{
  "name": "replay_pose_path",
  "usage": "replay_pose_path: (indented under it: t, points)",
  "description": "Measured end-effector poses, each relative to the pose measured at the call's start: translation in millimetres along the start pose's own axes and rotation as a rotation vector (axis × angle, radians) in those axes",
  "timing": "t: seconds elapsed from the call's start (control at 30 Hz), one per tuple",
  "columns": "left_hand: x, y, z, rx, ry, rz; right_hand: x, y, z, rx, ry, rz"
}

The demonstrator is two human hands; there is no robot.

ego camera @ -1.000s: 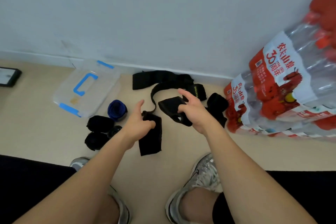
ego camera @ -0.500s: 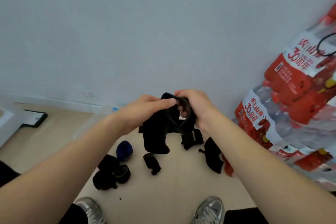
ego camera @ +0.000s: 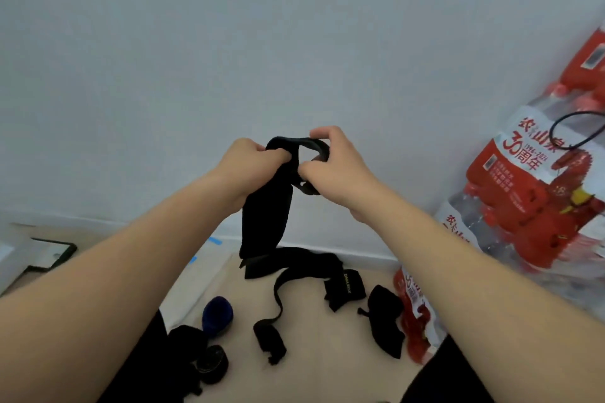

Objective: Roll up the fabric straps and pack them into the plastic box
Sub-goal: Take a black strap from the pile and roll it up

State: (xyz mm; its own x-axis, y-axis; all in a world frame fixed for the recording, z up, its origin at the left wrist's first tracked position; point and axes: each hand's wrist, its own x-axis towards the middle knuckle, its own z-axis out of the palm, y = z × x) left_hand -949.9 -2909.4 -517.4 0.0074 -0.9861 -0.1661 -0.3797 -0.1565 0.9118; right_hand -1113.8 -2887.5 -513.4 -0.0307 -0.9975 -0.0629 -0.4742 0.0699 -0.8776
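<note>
Both hands hold a black fabric strap [ego camera: 266,216] up in front of the wall. My left hand [ego camera: 248,163] grips its upper end, and my right hand [ego camera: 334,163] pinches the looped part beside it. The rest of the strap hangs down toward the floor. More black straps [ego camera: 294,265] lie loose on the floor below. Several rolled straps sit at lower left: a blue roll [ego camera: 216,316] and black rolls [ego camera: 209,363]. The clear plastic box [ego camera: 199,275] with blue clips is mostly hidden behind my left arm.
Shrink-wrapped packs of water bottles [ego camera: 537,206] with red labels are stacked at the right, against the wall. A dark flat device [ego camera: 52,255] lies on the floor at the far left. My knees fill the bottom corners.
Both hands picked the strap off the floor and lifted it to chest height. The view tilted up, so the wall fills most of it and the box is largely hidden.
</note>
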Motion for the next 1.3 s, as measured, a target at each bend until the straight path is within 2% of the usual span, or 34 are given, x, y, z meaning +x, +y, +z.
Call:
replay_pose_path:
  t: [0.13,0.27,0.4,0.5,0.57,0.67,0.73,0.83,0.97,1.13,1.2,1.3]
  points:
    - [10,-1,12,0.130,-0.098,0.025,21,-1,-4,0.191,0.130,0.031]
    - [15,-5,17,0.176,-0.022,0.100,33,-2,-11,-0.026,0.160,-0.048]
    - [27,-3,17,0.092,0.199,0.132,40,0,-14,-0.135,-0.008,0.013]
    - [34,0,19,0.033,0.249,0.119,43,-3,-17,-0.196,-0.124,-0.046]
    - [37,2,17,0.035,0.265,0.102,42,-2,-21,-0.329,-0.247,-0.104]
    - [43,2,7,0.152,0.286,0.133,39,7,-24,-0.738,-0.365,-0.163]
    - [45,-1,-1,0.384,0.233,0.191,39,16,-26,-0.803,-0.353,-0.143]
    - [42,-10,-7,0.684,0.073,0.204,37,18,-37,-0.613,-0.292,-0.104]
    - [35,-14,-11,0.817,-0.168,0.203,35,11,-45,-0.165,-0.115,0.060]
    - [30,-18,-17,0.762,-0.291,0.220,36,1,-49,0.443,-0.100,0.218]
    - [28,-20,-21,0.665,-0.305,0.244,35,-2,-49,0.617,-0.082,0.163]
    - [26,-20,-25,0.408,-0.366,0.262,34,-5,-43,0.697,0.017,-0.002]
